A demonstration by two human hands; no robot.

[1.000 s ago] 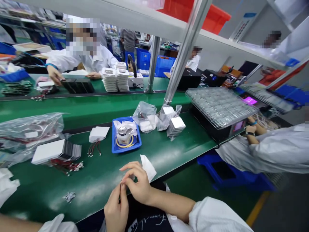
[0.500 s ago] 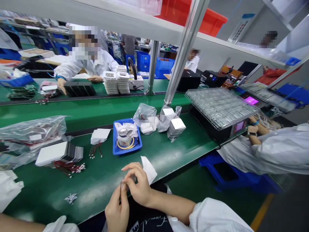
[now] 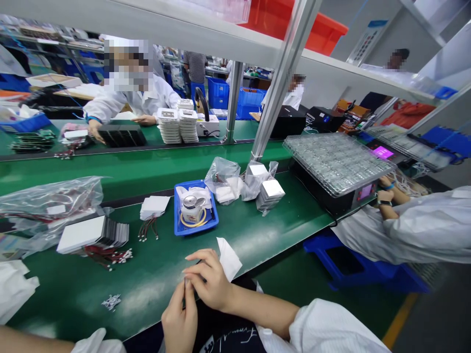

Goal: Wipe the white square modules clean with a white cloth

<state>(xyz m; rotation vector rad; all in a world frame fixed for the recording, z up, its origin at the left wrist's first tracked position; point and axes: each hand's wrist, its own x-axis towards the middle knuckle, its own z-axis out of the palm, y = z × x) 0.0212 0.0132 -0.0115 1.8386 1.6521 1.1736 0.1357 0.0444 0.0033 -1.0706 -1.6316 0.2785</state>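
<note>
Over the bench's front edge, my left hand (image 3: 179, 317) is closed in a pinch with thumb and forefinger pointing up. Between its fingertips shows a thin dark edge of a small piece, too little to name. My right hand (image 3: 212, 280) meets it from the right, thumb and forefinger pinched at the same spot and its other fingers curved above. Just behind the right hand lies a white sheet of paper (image 3: 229, 260). A small pile of grey-white bits (image 3: 111, 302) rests on the green bench to the left.
Stacked white flat pieces (image 3: 81, 234) with red-black wires lie at left, near a clear bag (image 3: 55, 196). A blue tray (image 3: 178, 226) holds a lidded pot and a yellow loop. Bagged white blocks (image 3: 271, 192) sit behind. Co-workers are opposite and right, beside a grid-topped machine (image 3: 338, 159).
The view has shifted slightly, so bench things appear a little further right. My hands stay together in the same pinch, with the right fingers slightly moved.
</note>
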